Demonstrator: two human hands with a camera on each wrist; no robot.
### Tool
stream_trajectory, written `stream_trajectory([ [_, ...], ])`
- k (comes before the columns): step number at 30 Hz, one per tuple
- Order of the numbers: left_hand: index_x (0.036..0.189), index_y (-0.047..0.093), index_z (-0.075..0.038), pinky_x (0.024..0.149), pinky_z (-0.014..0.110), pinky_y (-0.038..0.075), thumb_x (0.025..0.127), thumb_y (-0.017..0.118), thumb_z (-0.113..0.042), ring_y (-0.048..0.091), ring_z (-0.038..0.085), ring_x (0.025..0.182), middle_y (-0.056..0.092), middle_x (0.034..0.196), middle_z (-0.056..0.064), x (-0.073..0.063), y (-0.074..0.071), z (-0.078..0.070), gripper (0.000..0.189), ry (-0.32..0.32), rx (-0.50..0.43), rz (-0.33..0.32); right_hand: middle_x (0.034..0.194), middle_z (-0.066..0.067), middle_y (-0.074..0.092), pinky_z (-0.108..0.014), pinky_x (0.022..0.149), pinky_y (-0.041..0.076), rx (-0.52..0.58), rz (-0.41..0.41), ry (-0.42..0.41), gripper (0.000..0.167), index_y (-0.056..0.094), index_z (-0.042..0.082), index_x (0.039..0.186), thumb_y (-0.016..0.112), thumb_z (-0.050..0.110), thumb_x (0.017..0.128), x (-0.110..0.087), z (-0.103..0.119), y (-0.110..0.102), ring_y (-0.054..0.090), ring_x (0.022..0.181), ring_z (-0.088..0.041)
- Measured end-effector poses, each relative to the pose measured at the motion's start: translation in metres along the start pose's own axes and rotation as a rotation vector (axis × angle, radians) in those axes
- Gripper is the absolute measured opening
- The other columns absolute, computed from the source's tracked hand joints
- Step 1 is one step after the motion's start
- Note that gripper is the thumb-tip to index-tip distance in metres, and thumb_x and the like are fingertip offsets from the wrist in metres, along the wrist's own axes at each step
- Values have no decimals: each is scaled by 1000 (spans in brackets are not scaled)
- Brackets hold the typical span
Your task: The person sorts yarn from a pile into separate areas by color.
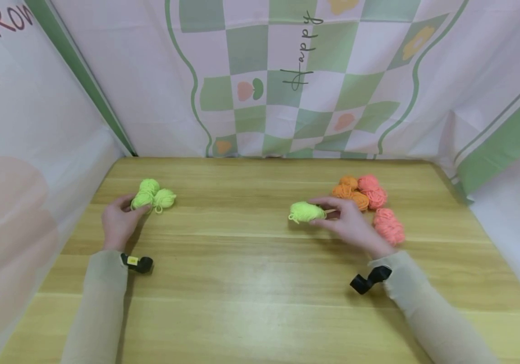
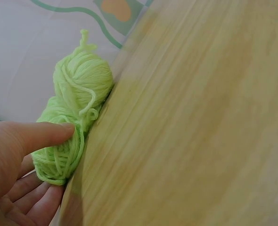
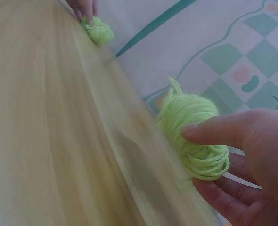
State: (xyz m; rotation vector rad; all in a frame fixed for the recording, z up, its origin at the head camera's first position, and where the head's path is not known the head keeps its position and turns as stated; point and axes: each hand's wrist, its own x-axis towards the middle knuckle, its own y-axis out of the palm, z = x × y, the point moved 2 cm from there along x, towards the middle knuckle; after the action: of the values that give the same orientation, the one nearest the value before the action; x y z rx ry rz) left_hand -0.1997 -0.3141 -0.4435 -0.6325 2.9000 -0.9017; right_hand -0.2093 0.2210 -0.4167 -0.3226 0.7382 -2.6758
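Note:
My left hand [image 1: 121, 217] pinches one yellow-green yarn ball [image 2: 59, 155] in a small cluster at the table's left. Against it sit other yarn balls of the same colour, one of them [image 1: 165, 199] on the right side of the cluster. Right of the table's middle, my right hand [image 1: 348, 222] grips another yellow-green yarn ball [image 1: 304, 212] between thumb and fingers. In the right wrist view this yarn ball [image 3: 195, 134] appears held above the tabletop, with a loop of strand sticking out at its end.
Orange yarn balls [image 1: 344, 190] lie behind my right hand, touching pink yarn balls [image 1: 371, 190]. One more pink yarn ball [image 1: 389, 226] lies nearer, beside the right wrist. The wooden table [image 1: 241, 273] is bordered by a patterned cloth [image 1: 150, 101] at the back and sides.

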Motion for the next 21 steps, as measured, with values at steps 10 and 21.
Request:
stream_trajectory([
  [10, 136, 62, 1, 100, 42, 50, 89, 80, -19, 60, 34, 119, 62, 133, 23, 0, 1, 0, 55, 1, -5, 1, 130, -10, 65, -36, 87, 57, -5, 44, -11, 48, 67, 8, 132, 83, 16, 87, 4, 7, 19, 64, 109, -27],
  [21, 135, 62, 1, 99, 41, 51, 88, 81, -18, 61, 34, 117, 63, 132, 23, 1, 1, 2, 54, 16, 3, -8, 129, -8, 66, -32, 88, 57, 13, 100, -36, 49, 67, 9, 132, 83, 11, 86, 11, 15, 43, 64, 110, -26],
])
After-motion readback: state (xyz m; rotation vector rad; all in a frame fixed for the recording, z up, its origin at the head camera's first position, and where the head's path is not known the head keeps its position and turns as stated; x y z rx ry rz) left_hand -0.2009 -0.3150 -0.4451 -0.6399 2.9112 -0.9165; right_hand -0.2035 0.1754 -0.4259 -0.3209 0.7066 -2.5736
